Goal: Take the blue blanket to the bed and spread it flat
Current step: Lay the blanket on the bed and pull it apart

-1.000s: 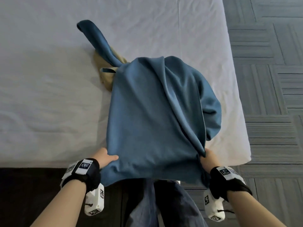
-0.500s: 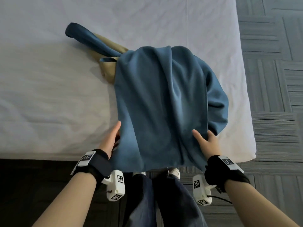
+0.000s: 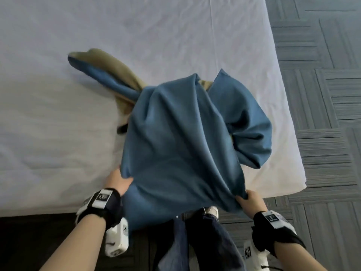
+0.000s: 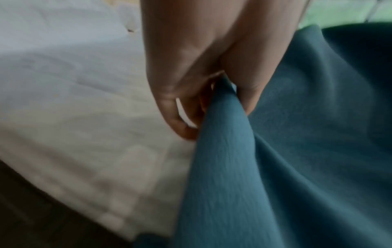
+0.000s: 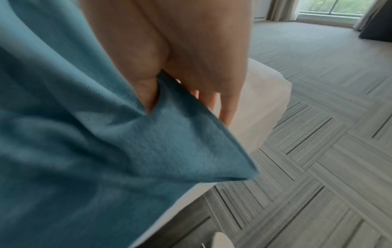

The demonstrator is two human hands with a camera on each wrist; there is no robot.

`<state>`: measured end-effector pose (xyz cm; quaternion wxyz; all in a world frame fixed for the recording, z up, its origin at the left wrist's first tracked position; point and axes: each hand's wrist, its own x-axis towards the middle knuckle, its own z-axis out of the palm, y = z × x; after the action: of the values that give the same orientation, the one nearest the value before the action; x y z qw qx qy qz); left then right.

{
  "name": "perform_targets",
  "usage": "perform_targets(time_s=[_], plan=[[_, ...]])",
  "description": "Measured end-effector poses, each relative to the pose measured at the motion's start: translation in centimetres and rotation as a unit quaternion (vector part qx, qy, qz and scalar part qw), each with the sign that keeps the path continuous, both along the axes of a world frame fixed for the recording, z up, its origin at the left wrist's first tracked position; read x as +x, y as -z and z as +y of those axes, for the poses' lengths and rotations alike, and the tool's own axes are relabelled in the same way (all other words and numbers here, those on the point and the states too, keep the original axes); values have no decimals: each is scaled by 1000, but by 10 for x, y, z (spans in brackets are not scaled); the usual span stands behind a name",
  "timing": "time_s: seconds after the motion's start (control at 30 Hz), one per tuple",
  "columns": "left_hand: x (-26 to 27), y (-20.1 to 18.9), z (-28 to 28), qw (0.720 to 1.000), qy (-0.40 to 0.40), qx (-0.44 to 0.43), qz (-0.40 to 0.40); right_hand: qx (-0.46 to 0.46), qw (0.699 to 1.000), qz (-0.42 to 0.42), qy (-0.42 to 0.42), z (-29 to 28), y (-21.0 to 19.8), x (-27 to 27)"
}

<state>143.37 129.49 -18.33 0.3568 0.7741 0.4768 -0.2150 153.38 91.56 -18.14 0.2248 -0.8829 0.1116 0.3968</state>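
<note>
The blue blanket (image 3: 175,137) with a tan underside lies bunched and twisted on the white bed (image 3: 58,118) near its front right corner. A long blue-and-tan tail of it stretches away to the upper left. My left hand (image 3: 119,179) grips the blanket's near left edge, thumb and fingers pinching a fold of blanket (image 4: 222,134) in the left wrist view. My right hand (image 3: 249,198) pinches the near right corner of the blanket (image 5: 169,134). The near edge hangs over the bed's front side.
The bed's right edge (image 3: 289,118) borders grey patterned carpet (image 3: 328,75). My legs in dark trousers and a white shoe (image 3: 212,210) stand right at the bed's front. A window (image 5: 331,6) and curtains show far off in the right wrist view.
Both hands went from lying on the blanket to gripping its near edge and have drawn apart. The cloth has shifted, and its tail now shows more tan underside.
</note>
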Motion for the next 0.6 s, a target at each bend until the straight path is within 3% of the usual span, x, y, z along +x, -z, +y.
perform_targets(time_s=[0.07, 0.17, 0.23, 0.33, 0.4, 0.47, 0.6], plan=[[-20, 5, 5, 998, -18, -54, 6, 15, 1000, -3, 12, -5, -2, -4], [-15, -1, 13, 990, -81, -96, -67, 94, 988, -62, 108, 8, -18, 14], [7, -12, 16, 987, -89, -39, -126, 100, 971, -174, 128, 19, -32, 43], [53, -40, 13, 967, -29, 106, -231, 71, 920, -357, 146, 36, -56, 91], [85, -58, 6, 947, 27, 150, -284, 62, 899, -412, 133, 45, -66, 120], [115, -67, 0, 931, 75, 176, -310, 68, 918, -378, 93, 50, -68, 151], [168, -76, -5, 930, 111, 195, -291, 91, 973, -210, -1, 52, -61, 201]])
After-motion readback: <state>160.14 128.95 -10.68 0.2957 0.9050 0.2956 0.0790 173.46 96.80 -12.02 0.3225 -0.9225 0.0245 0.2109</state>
